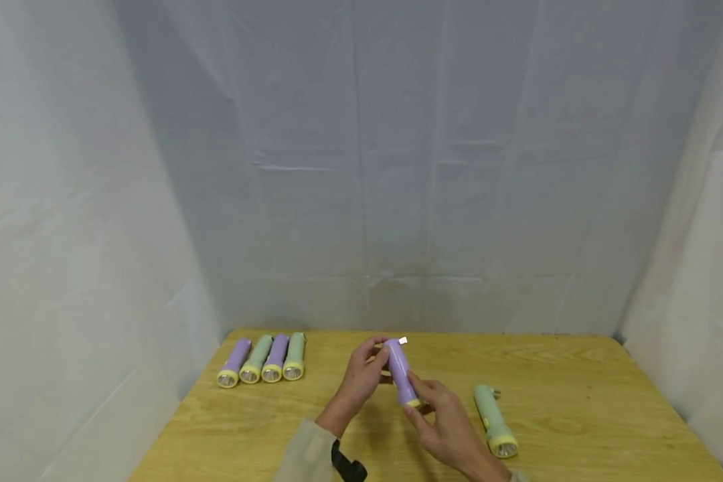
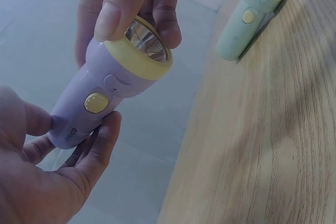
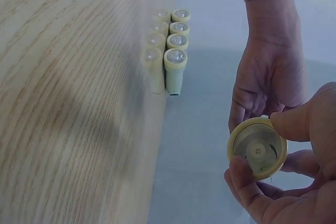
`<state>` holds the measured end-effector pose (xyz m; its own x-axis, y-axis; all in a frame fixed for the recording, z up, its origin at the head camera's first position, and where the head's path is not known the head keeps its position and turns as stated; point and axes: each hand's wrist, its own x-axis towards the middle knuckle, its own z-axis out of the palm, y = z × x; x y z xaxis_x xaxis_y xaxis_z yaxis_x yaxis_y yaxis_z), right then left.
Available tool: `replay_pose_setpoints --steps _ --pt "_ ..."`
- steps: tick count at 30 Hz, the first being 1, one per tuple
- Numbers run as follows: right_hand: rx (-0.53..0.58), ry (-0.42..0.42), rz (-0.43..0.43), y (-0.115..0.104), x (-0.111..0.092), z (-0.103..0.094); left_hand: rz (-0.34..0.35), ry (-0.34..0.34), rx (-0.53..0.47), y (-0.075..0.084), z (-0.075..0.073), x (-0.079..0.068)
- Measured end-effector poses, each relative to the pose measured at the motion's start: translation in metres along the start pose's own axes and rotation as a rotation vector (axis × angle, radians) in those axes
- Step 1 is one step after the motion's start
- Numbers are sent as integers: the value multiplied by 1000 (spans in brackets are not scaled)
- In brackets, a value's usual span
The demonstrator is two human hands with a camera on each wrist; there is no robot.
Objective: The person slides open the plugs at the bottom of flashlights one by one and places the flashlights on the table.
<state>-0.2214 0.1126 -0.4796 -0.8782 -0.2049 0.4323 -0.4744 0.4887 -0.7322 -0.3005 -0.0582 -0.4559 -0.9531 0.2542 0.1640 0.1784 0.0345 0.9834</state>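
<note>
Beige sleeve [image 1: 307,450] and black wrist strap [image 1: 349,466], left arm: over the near edge of the wooden table [image 1: 584,415]. Row of four flashlights [image 1: 258,355], purple and green alternating: table's far left corner, lenses toward the person. Green flashlight [image 1: 491,415], single: table's right half, just beside the right hand [image 1: 448,423]. White sheeting [image 1: 349,167]: behind the table and along its sides. Markings: small dark print [image 2: 72,130] on the held barrel, illegible. Purple flashlight [image 1: 400,371]: held above the table's middle, long axis slanting far-left to near-right, lens end toward the person. Left hand [image 1: 361,373]: fingers curled round the tail end. Right hand: thumb and fingers pinching the yellow rim [image 2: 131,59], partly covering it.
</note>
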Motion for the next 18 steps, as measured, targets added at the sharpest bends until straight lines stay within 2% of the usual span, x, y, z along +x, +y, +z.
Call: replay_pose_setpoints --steps 18 --pt "-19 24 -4 -1 -1 2 5 -28 14 1 -2 -2"
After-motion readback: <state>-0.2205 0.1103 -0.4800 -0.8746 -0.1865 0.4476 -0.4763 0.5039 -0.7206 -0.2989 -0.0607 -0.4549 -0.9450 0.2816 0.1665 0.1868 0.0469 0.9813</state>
